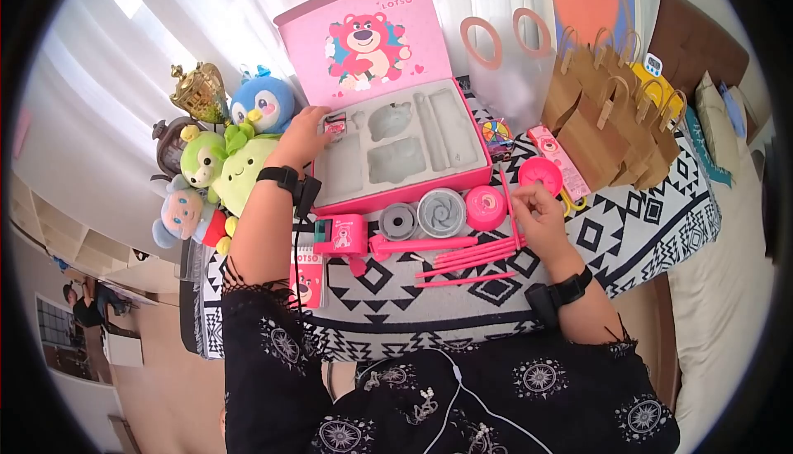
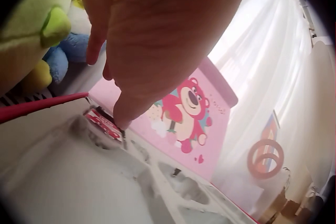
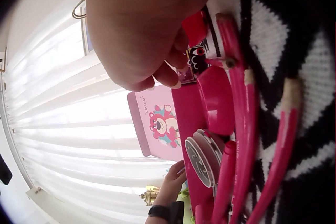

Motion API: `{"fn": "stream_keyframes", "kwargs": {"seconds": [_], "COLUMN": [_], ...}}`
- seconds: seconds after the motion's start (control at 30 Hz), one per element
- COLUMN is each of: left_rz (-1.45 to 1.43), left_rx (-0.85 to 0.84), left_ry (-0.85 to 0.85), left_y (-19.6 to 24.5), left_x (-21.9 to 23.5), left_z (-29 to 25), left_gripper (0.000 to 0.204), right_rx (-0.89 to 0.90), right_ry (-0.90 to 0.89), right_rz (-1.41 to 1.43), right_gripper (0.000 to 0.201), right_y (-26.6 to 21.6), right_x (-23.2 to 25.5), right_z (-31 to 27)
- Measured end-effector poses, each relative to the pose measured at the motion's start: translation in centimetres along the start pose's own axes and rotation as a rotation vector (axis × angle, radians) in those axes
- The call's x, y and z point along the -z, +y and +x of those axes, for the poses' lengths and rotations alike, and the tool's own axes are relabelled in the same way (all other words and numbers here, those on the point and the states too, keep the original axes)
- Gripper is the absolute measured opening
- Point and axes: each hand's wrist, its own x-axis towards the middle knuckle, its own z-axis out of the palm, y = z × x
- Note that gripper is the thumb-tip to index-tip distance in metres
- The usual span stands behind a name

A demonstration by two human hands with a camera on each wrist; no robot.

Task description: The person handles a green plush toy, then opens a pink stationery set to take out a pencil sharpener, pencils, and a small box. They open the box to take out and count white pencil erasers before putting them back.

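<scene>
My left hand reaches over the box's back left corner. Its thumb is straight, right at a small bear-print item in a corner slot of the grey tray; the other fingers lie toward the side wall. The tray sits in an open pink box with a bear on its raised lid. My right hand, at the box's front right, pinches a pink pencil; the grip is partly hidden in the right wrist view. More pink pencils lie beside it.
Before the box stand a grey round piece, a pink round piece and a pink boxy item. A notebook lies at the left. Plush toys and a trophy flank the box; paper bags stand right.
</scene>
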Motion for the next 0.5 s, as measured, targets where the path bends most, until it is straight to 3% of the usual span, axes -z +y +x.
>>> {"fn": "stream_keyframes", "kwargs": {"seconds": [0.23,0.3,0.5], "left_rz": [0.030,0.071,-0.027], "left_rx": [0.014,-0.068,-0.021], "left_ry": [-0.194,-0.251,-0.200], "left_y": [-2.0,-2.1,-1.7], "left_x": [-1.2,-1.0,-1.1], "left_z": [1.7,1.9,0.6], "left_gripper": [0.060,0.058,0.046], "right_rx": [-0.057,-0.051,-0.077], "right_ry": [-0.028,-0.039,-0.059], "right_rz": [0.025,0.010,0.003], "right_gripper": [0.007,0.007,0.008], "right_y": [-0.3,-0.1,-0.1], "right_x": [-0.2,-0.3,-0.3], "right_z": [0.0,0.0,0.0]}}
